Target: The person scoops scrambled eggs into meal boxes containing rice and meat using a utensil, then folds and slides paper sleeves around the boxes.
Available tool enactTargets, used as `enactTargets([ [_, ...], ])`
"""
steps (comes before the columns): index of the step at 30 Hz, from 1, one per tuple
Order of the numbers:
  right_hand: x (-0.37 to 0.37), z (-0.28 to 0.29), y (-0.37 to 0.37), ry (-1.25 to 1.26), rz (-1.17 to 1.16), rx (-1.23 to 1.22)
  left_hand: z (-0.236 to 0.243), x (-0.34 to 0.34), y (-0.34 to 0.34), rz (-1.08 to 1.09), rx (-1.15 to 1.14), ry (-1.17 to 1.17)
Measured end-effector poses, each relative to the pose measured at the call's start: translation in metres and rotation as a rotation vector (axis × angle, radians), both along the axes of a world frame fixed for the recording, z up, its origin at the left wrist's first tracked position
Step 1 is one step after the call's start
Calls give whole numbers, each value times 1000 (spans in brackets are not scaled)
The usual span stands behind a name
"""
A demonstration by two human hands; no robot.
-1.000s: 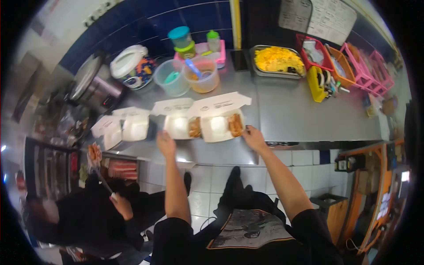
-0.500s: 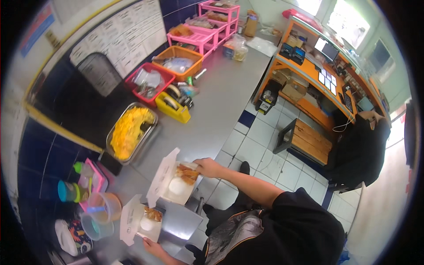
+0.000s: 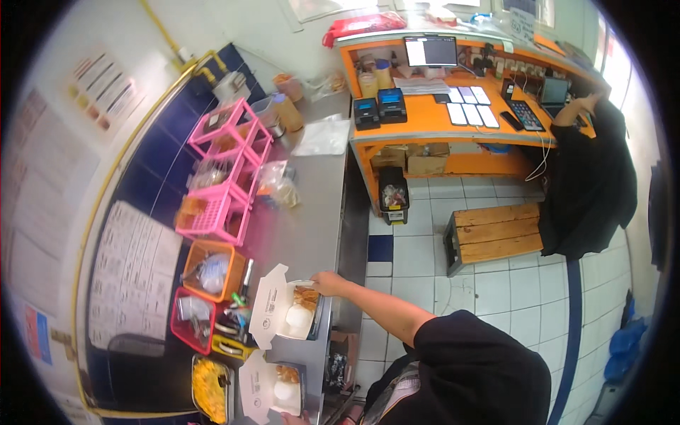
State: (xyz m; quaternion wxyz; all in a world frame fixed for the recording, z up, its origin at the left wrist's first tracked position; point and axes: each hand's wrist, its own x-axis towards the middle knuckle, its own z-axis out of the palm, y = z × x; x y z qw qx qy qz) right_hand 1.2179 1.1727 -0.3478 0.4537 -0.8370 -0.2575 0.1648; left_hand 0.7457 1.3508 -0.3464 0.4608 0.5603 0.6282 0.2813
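Pinching the upper right corner of the far box (image 3: 268, 306), the right hand (image 3: 327, 283) has its fingers drawn in on the card. The left hand (image 3: 295, 418) is at the lower edge of the near box (image 3: 256, 386), partly cut off by the picture's rim, so I cannot tell how firmly it grips.

Both boxes stand open near the counter (image 3: 287, 234) edge on the floor side, their lids tipped back toward the wall. Each holds a white mound (image 3: 297, 316) with brown pieces (image 3: 305, 297) just beyond it. Whether the boxes lie fully flat is unclear.

To the left of the near box is a metal tray (image 3: 230, 398) of yellow food. Just above it lies a yellow tape dispenser (image 3: 234, 350), then a red basket (image 3: 175, 322), an orange basket (image 3: 229, 268) and a pink rack (image 3: 212, 214), in a line along the wall.

Well apart, across the tiled floor (image 3: 414, 244), an orange desk (image 3: 418, 103) carries a screen (image 3: 431, 52). A person (image 3: 591, 188) in black is at its right end, beside a wooden stool (image 3: 496, 232).
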Motion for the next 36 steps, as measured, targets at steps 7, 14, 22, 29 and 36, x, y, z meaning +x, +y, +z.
enactTargets([
  [7,94,-9,-38,151,-202,236,-1,149,-26,-372,87,31],
  [14,61,-116,-266,289,-262,-145,117,305,-103,-182,1043,246],
  [22,-43,-184,-476,1080,-63,-1037,130,600,-195,-1293,-47,-163],
  [29,184,83,-367,-101,-812,-240,16,766,-314,-1461,-1277,-174],
  [36,328,9,-337,742,-643,782,203,844,-412,-1691,-891,-755],
])
